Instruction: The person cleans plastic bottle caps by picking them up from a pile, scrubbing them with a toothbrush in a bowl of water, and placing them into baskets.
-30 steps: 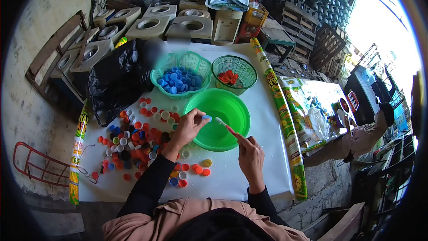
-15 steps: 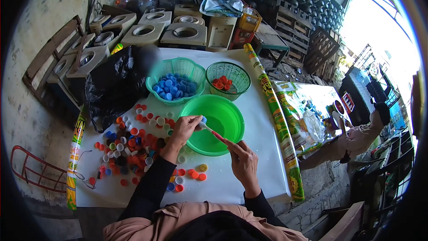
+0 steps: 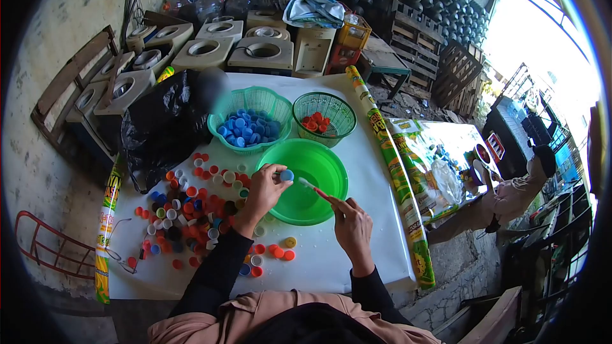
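Between the fingertips of my left hand [image 3: 266, 190] is a light blue bottle cap [image 3: 286, 176], held over the left rim of a green basin [image 3: 339, 199]. My right hand [image 3: 352, 226] grips the red handle of a toothbrush [image 3: 322, 192]. Its pale bristle head points at the cap, a small gap apart, above the basin. Behind the basin, a light green basket [image 3: 221, 106] holds blue caps [image 3: 247, 127], and a darker green basket [image 3: 342, 106] holds red caps [image 3: 317, 122]. Many loose caps [image 3: 189, 207] of mixed colours lie left of my left forearm.
A black plastic bag [image 3: 156, 127] sits at the table's back left. Eyeglasses [image 3: 121, 260] lie at the left edge. Patterned rolled sheeting [image 3: 390, 165] borders the white table [image 3: 376, 242]. A person [image 3: 510, 200] works at another table on the right.
The toothbrush has drawn back from the blue cap, which it touched before. My left hand has turned the cap so its round face shows. My right hand has shifted slightly right.
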The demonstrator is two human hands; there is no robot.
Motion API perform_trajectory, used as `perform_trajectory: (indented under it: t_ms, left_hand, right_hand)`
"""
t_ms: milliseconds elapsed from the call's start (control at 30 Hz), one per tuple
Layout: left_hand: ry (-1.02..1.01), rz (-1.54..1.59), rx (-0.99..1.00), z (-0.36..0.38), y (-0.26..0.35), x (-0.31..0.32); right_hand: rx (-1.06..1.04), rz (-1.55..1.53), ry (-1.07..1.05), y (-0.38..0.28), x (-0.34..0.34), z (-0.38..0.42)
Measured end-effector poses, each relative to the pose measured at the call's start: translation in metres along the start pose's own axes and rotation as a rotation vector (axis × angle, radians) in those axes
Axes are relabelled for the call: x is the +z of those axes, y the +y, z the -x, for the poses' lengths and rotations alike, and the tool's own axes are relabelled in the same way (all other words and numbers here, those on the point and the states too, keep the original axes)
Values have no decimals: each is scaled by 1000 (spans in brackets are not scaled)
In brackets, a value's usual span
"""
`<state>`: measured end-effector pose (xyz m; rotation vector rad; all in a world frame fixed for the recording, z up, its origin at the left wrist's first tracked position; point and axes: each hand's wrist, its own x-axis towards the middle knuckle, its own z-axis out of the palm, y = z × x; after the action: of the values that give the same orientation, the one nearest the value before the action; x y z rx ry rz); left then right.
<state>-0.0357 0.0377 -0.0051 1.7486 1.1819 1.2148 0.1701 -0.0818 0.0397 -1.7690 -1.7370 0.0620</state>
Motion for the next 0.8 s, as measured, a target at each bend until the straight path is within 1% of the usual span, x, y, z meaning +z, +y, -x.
perform_trajectory:
  t_ms: [67, 167, 200, 300, 400, 500, 533, 600, 633, 700, 733, 800]
  left_hand:
    - [-18, -74, 15, 0, 4, -2]
    - [-13, -138, 64, -1, 4, 0]
    - [-8, -152, 84, 0, 2, 2]
    - [3, -165, 124, 0, 1, 3]
    - [-16, -96, 78, 1, 2, 4]
    - [-54, -44, 57, 1, 3, 3]
    - [-65, -104, 64, 2, 8, 1]
    - [-67, -114, 36, 4, 15, 0]
    - [-71, -122, 20, 5, 17, 0]
    - [-35, -253, 135, 8, 20, 0]
    - [-14, -319, 187, 9, 21, 0]
    - [-133, -420, 294, 8, 11, 1]
  right_hand:
    - [54, -56, 31, -10, -10, 4]
    - [-51, -142, 67, -18, -11, 8]
    - [-26, -104, 79, -15, -5, 9]
    - [5, -129, 120, -8, 0, 9]
    - [-79, -117, 100, -11, 1, 10]
    - [36, -52, 70, -11, -5, 7]
    - [5, -65, 81, -12, -5, 5]
    - [-40, -95, 90, -16, -2, 8]
    - [-10, -99, 113, -15, -2, 10]
    - [35, -107, 164, -11, -3, 9]
    - [69, -94, 121, -10, -5, 10]
    - [65, -104, 108, -7, -5, 11]
